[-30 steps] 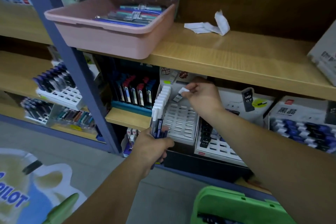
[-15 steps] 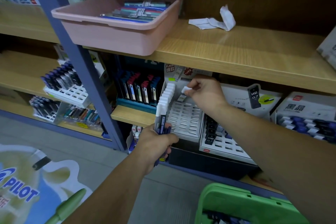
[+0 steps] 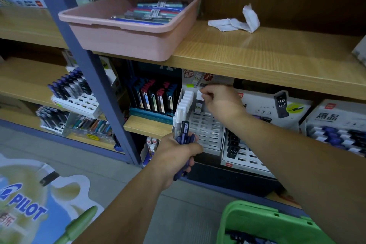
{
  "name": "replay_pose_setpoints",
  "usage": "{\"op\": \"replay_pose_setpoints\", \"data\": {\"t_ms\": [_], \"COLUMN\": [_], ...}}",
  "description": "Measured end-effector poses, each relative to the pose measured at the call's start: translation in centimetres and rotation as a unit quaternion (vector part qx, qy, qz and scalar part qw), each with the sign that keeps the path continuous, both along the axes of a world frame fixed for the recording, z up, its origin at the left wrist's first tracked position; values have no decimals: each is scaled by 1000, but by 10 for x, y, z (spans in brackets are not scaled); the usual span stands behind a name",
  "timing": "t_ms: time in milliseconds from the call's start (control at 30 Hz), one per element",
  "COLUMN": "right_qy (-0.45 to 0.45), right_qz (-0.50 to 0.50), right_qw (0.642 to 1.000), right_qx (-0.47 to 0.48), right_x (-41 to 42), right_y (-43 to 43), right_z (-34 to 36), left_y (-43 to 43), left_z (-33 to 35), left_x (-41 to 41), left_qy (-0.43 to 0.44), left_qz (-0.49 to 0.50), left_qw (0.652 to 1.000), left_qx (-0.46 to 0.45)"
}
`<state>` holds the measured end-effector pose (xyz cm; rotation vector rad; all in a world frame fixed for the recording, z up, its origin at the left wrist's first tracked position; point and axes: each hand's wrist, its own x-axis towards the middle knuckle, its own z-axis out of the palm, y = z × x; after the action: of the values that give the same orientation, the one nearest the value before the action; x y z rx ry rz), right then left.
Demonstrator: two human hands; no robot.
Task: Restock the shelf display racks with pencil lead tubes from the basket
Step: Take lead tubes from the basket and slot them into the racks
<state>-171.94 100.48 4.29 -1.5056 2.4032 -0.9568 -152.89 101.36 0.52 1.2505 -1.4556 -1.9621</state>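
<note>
Presently, white-capped lead tube (image 3: 198, 97), upright, is pinched by right hand (image 3: 221, 103); display rack (image 3: 207, 131) slot is judged at 6 o'clock. Spare tubes (image 3: 183, 129) are gripped by left hand (image 3: 176, 156).

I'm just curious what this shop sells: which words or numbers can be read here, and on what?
"PILOT": floor poster
"HB 0.7": display card; also black tube below it
"黑晶": white box at right
Stickers in the pink tray: too blurred to read

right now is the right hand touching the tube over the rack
Touching. The head view shows the right hand pinching the tube by its cap above the rack.
</note>
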Motion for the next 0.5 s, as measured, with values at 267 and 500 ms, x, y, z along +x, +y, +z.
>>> {"op": "replay_pose_setpoints", "data": {"t_ms": [267,500], "right_qy": [-62,-338], "right_qz": [39,171], "right_qw": [997,925], "right_qx": [-1,25], "right_x": [15,31], "right_y": [17,51], "right_z": [12,30], "left_y": [1,7], "left_z": [7,14], "left_x": [0,-3], "left_qy": [-13,-33], "left_qz": [-22,-68], "left_qw": [1000,996], "left_qx": [-11,-46]}}
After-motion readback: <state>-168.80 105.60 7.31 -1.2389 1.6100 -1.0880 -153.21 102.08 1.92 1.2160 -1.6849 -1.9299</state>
